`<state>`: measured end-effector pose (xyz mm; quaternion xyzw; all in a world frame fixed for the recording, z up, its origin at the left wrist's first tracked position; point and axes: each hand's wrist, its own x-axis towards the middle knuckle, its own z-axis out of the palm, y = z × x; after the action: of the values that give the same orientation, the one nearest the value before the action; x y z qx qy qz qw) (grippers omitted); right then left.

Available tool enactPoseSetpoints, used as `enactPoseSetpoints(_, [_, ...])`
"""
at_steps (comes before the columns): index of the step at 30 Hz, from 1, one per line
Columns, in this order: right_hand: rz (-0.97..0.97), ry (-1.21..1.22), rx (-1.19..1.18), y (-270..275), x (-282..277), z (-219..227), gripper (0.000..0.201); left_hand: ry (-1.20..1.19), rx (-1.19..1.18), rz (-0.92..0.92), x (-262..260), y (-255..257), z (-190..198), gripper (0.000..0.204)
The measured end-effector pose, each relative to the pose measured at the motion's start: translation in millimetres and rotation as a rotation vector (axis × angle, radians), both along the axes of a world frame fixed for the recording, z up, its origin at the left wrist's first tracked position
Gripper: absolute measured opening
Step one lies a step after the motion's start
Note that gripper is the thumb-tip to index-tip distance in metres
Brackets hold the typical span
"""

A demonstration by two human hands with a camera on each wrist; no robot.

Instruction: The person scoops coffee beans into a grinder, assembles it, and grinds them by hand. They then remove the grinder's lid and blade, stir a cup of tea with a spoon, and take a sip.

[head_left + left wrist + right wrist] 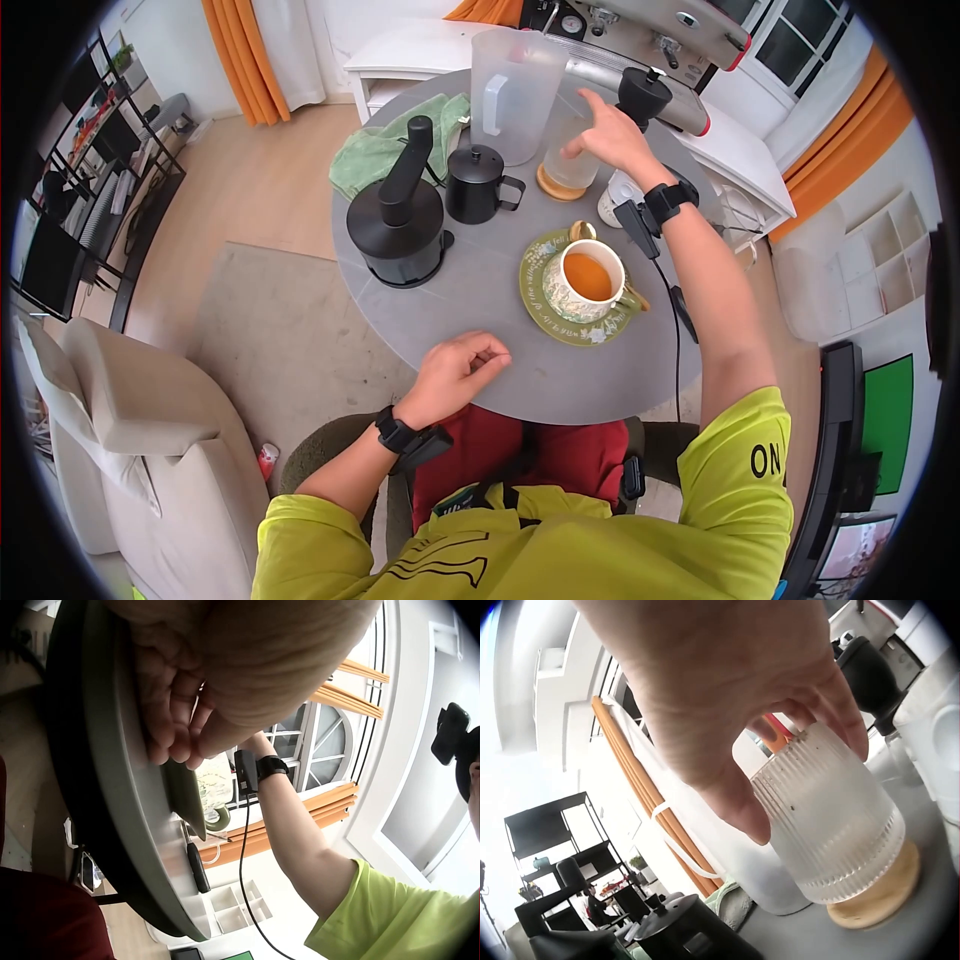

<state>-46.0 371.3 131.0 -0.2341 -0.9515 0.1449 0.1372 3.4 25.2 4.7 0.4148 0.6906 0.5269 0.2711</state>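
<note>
In the head view my right hand (612, 138) reaches over the table, thumb and forefinger spread around the top of a ribbed glass (832, 814). The glass stands on a round wooden coaster (560, 188), and the right wrist view shows my thumb (742, 810) beside its rim and the other fingers on its far side. My left hand (460, 368) hovers by the table's near edge, fingers loosely curled with nothing in them. Between the hands, a patterned cup (560, 290) of orange-brown drink sits on a green saucer (545, 318).
A tall translucent pitcher (520, 80), a lidded black pot (472, 190), a large black lidded vessel (395, 235) and a green cloth (370, 150) occupy the table's left and back. A small white container (612, 205) stands right of the coaster. Behind is an espresso machine (660, 30).
</note>
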Motion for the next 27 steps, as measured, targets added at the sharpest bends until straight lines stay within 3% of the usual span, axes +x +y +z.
enactPoseSetpoints(6, [-0.036, -0.07, 0.097, -5.1, 2.2, 2.7, 0.101, 0.005, 0.001, -0.001, 0.3, -0.6, 1.8, 0.013])
enactPoseSetpoints(27, [-0.037, -0.117, 0.04, -3.0, -1.7, -1.3, 0.1, -0.02, 0.003, -0.007, -0.4, 0.5, -0.1, 0.012])
